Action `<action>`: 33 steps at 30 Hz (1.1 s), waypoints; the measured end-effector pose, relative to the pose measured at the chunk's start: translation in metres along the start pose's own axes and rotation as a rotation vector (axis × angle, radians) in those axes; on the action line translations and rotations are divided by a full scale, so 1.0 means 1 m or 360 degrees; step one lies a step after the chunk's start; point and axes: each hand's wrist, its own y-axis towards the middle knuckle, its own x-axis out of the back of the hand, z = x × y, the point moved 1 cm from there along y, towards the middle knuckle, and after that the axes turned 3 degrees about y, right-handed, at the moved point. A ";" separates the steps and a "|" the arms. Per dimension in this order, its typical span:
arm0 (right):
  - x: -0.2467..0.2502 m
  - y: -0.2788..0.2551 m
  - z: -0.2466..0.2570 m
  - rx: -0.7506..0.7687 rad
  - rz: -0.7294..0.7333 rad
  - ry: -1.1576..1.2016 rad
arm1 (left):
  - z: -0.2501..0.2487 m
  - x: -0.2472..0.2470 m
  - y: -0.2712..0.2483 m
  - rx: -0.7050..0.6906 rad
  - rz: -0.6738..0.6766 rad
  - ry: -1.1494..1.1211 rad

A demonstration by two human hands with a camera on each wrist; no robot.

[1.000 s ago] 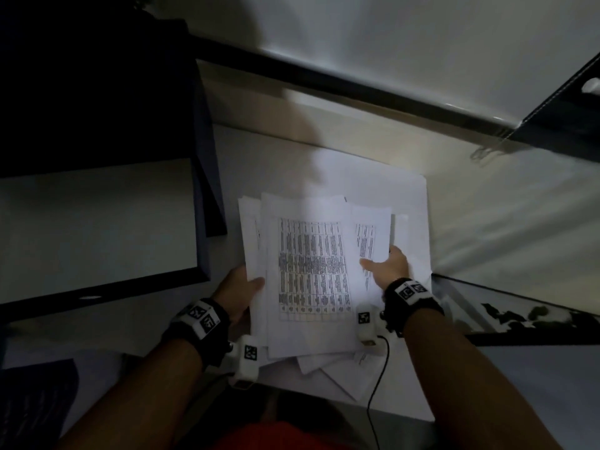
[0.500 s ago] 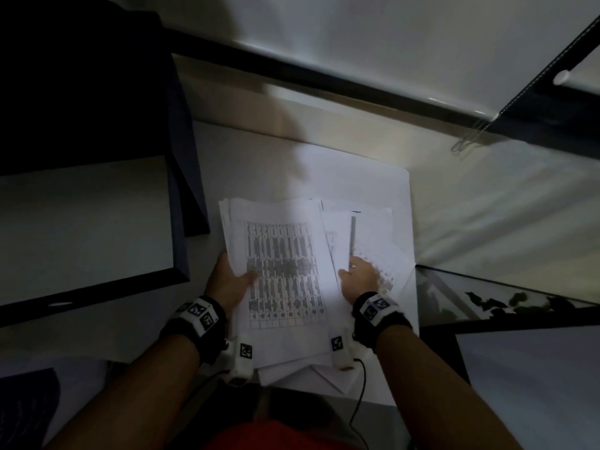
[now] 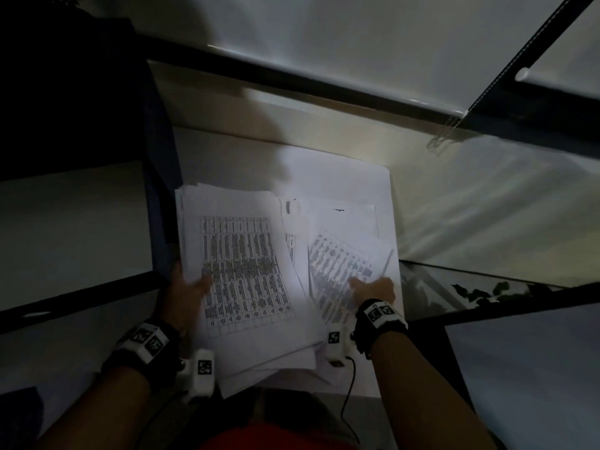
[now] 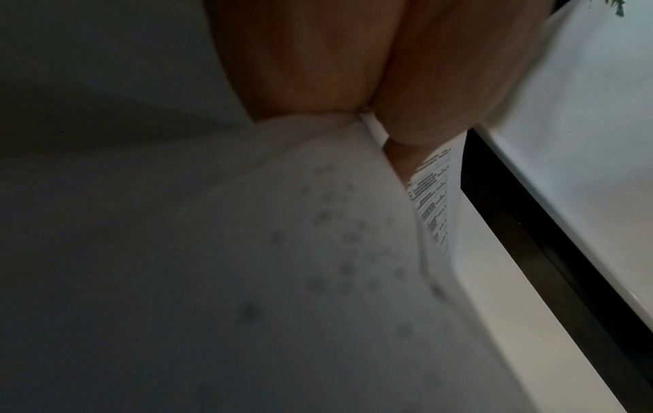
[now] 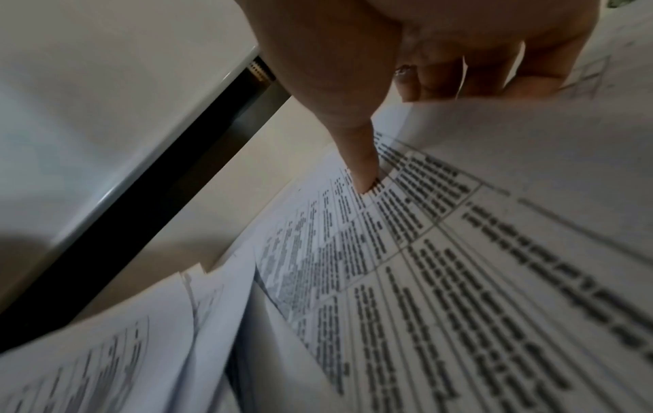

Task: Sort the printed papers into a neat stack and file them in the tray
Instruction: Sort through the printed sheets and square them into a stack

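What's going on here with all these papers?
A person is gathering loose printed sheets on a white table. The left hand grips the main bundle by its near left edge, thumb on top. The right hand pinches a skewed sheet beside it. The papers are fanned out, not squared. No tray is clearly visible.

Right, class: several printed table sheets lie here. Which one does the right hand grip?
The skewed table sheet at the right, turned at an angle; the right hand pinches its near edge. The left hand holds the straighter stack.
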 end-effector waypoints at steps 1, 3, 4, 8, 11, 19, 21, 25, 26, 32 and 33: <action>0.000 -0.001 0.003 0.0030 0.0005 0.0037 | 0.002 0.001 0.000 -0.0004 0.0010 -0.0012; -0.001 -0.007 0.009 0.0057 0.0014 -0.0098 | 0.004 0.003 -0.001 -0.0003 0.0005 -0.0033; -0.004 -0.011 0.013 0.0073 0.0011 -0.0172 | 0.005 0.003 -0.002 -0.0010 0.0003 -0.0043; -0.016 -0.018 0.028 0.0163 0.0111 -0.0078 | 0.011 0.004 0.000 -0.0031 -0.0019 -0.0010; -0.016 -0.022 0.031 0.0198 0.0253 -0.0074 | 0.017 0.005 0.003 -0.0047 -0.0013 -0.0011; -0.039 -0.036 0.040 0.0226 0.0312 -0.0024 | 0.016 0.002 -0.001 -0.0058 -0.0079 -0.0071; -0.045 -0.041 0.047 0.0296 0.0274 0.0050 | 0.016 0.002 -0.002 -0.0070 -0.0088 -0.0086; -0.054 -0.042 0.054 0.0304 0.0300 0.0192 | 0.018 0.002 0.000 -0.0053 -0.0110 -0.0108; -0.051 -0.043 0.054 0.0310 0.0292 0.0213 | 0.017 0.002 -0.001 -0.0031 -0.0116 -0.0124; 0.035 -0.049 0.082 0.0909 -0.0157 0.0140 | 0.011 0.003 -0.008 0.0035 -0.0099 -0.0234; 0.056 -0.051 0.090 0.1055 -0.0246 0.0139 | 0.013 0.001 -0.007 0.0018 -0.0097 -0.0222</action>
